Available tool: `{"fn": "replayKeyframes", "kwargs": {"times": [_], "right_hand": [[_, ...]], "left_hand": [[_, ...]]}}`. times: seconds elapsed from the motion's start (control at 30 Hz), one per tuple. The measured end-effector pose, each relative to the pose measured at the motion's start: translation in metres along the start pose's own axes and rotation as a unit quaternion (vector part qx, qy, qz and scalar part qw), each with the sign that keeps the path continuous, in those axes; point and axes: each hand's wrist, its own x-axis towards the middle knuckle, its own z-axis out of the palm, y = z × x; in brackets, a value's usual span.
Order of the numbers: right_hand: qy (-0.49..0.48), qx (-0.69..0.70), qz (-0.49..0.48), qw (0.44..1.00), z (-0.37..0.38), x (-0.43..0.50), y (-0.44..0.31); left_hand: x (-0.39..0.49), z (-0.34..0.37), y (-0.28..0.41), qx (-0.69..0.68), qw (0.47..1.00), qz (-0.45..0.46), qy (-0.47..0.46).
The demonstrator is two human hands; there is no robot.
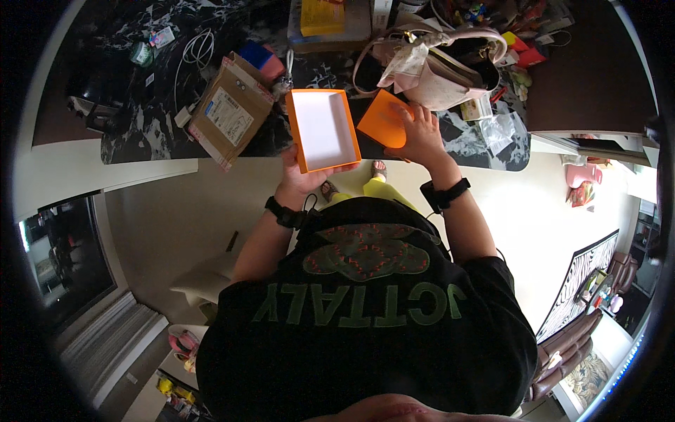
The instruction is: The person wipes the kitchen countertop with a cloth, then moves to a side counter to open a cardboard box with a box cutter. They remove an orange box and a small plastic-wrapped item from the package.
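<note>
My left hand [306,171] holds an orange box part with a white inside [324,129] by its near end, its hollow side facing up. To the right, my right hand [422,134] rests over a second orange box part [382,124], fingers spread on its top and the thumb by its near edge; whether it grips this part cannot be told. That part lies tilted at the edge of the black marbled counter, beside a pale pink handbag [448,79]. A strap with a device is on each wrist.
A cardboard parcel with a label [232,116] overhangs the counter [142,124] on the left, near a white cable [198,50]. Behind stand a blue and pink object [263,59] and a yellow packet [321,18]. Clear plastic bags [498,132] lie at the right.
</note>
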Motion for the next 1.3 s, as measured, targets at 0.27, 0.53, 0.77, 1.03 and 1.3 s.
{"fn": "replayKeyframes", "kwargs": {"times": [0.27, 0.53, 0.77, 1.03, 1.3], "right_hand": [[-0.078, 0.657, 0.037, 0.749, -0.025, 0.006, -0.05], [-0.07, 0.662, 0.029, 0.746, -0.036, 0.006, -0.088], [-0.029, 0.609, -0.011, 0.792, -0.014, 0.002, -0.087], [0.022, 0.69, -0.086, 0.719, -0.003, 0.006, -0.085], [-0.1, 0.836, 0.104, 0.529, -0.001, 0.005, -0.049]], "left_hand": [[-0.002, -0.022, -0.01, 0.148, 0.986, 0.023, 0.075], [0.013, 0.007, -0.016, 0.176, 0.98, 0.024, 0.085], [0.012, 0.0, -0.017, 0.157, 0.986, 0.013, 0.062], [0.007, 0.016, -0.01, 0.139, 0.989, 0.011, 0.058], [-0.013, 0.02, 0.041, 0.629, 0.732, 0.179, 0.192]]}}
